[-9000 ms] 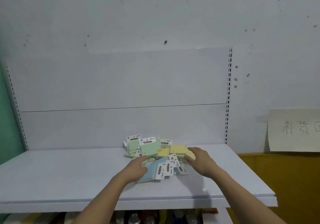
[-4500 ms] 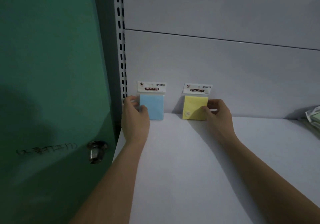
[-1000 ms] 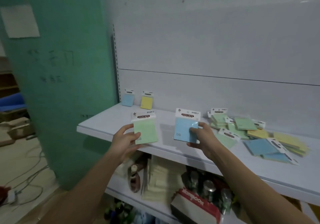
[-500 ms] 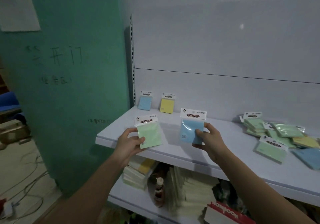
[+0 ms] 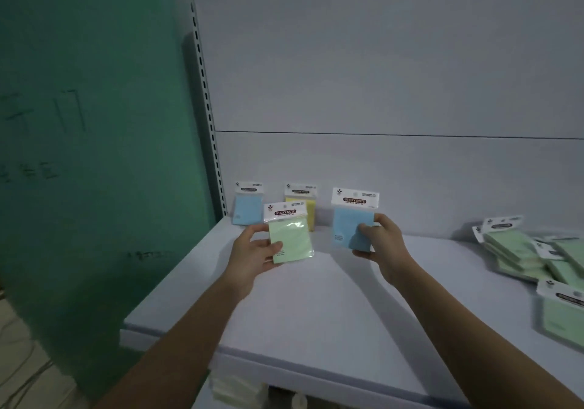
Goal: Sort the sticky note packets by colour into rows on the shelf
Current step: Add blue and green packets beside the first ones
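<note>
While we stand before it, the white shelf (image 5: 316, 307) fills the lower middle of the view, with a white back panel (image 5: 379, 92) rising behind it and a green wall (image 5: 88, 124) bearing dark handwriting to its left. Along the seam between wall and panel runs a slotted metal upright (image 5: 207, 108). Both our bare forearms reach over the shelf from below. At the right edge lies a loose pile of packets (image 5: 537, 257), mostly green, overlapping one another flat on the shelf. Our right hand (image 5: 380, 244) is closed around the lower right corner of a blue packet (image 5: 350, 219), holding it upright above the shelf with its white header card on top. Our left hand (image 5: 252, 253) grips a green packet (image 5: 289, 235) by its lower left edge, thumb across the front, also upright and above the shelf. Behind these, two packets lean against the back panel at the shelf's far left: a small blue packet (image 5: 248, 203) nearest the upright, and just beside it a yellow packet (image 5: 305, 201), partly hidden by the green one we hold.
</note>
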Tool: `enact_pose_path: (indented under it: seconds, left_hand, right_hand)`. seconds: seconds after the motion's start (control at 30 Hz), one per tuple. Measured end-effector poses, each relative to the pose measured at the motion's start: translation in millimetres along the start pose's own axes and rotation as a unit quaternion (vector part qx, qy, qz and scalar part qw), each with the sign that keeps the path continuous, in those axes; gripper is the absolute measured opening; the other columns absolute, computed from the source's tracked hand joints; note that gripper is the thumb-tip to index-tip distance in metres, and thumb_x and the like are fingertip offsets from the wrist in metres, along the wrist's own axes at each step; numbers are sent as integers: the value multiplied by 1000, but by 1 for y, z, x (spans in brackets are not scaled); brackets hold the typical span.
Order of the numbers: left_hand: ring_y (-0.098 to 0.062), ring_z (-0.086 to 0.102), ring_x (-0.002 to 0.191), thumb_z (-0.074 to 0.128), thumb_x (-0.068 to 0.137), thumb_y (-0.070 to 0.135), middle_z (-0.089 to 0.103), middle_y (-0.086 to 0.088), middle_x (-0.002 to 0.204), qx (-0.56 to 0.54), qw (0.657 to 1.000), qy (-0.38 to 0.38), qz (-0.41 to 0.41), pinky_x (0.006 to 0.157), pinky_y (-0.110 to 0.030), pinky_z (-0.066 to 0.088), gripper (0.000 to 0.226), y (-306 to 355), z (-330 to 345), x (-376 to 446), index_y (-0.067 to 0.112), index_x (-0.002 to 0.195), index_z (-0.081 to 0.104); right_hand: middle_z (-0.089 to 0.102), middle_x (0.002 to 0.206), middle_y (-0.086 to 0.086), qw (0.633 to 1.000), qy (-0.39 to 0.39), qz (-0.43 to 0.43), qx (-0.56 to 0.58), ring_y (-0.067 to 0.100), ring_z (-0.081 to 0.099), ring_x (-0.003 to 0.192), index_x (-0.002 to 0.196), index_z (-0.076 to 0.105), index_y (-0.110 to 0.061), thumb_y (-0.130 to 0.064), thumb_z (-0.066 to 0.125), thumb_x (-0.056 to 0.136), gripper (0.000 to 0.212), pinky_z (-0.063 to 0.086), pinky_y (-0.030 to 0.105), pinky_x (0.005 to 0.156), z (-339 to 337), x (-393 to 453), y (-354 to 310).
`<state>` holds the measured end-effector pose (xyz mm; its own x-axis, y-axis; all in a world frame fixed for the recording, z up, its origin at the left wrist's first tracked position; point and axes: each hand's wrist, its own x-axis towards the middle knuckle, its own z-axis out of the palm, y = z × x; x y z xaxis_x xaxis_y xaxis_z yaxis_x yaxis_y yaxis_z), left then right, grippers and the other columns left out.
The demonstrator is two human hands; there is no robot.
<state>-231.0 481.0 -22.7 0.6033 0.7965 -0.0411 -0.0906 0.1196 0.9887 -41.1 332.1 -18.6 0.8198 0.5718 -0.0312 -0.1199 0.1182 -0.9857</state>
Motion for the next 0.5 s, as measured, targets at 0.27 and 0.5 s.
enact_pose_path:
  seconds: [0.27,0.5]
  left_hand:
    - [-27,64,85,64,80,-12,62,-9,91,64,993,-94,24,78,-47,58,36,-33,86,73,18,100,57]
    - [-17,60,66,69,78,-6,61,1,76,139,985,-57,80,65,-29,48,34,-47,128,108,19,97,56]
  right_hand:
    - [62,107,10,987,126,-48,-82,26,59,90,111,55,-8,2,48,84,29,53,36,63,-66,30,15]
    - [63,103,11,982,166,-73,-49,27,60,89,92,57,-18,4,47,85,26,51,34,57,-75,38,27]
